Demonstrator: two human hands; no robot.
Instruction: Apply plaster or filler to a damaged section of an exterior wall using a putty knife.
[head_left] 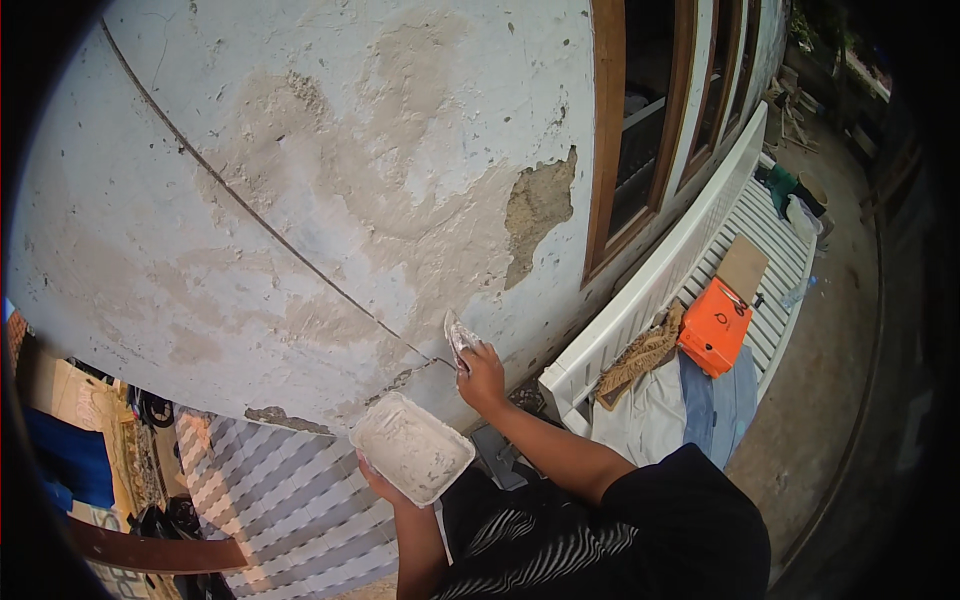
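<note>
My right hand (480, 375) grips a putty-coated scraper (456, 330), its blade at the lower part of the cracked white wall (130, 200), which has beige patches. My left hand (380, 475) holds a white rectangular tray (412, 447) smeared with pale putty, just below and left of the scraper. A thin dark cable (250, 215) runs diagonally down the wall to near the scraper. A ragged patch of bare plaster (535, 205) shows above and right of my right hand.
Wooden-framed windows (605, 120) are at the upper right. A white slatted metal bench (590, 360) along the wall holds an orange box (715, 325), cardboard and cloths. A concrete path (830, 280) runs beside it. Patterned sheeting (270, 500) and assorted items lie at the lower left.
</note>
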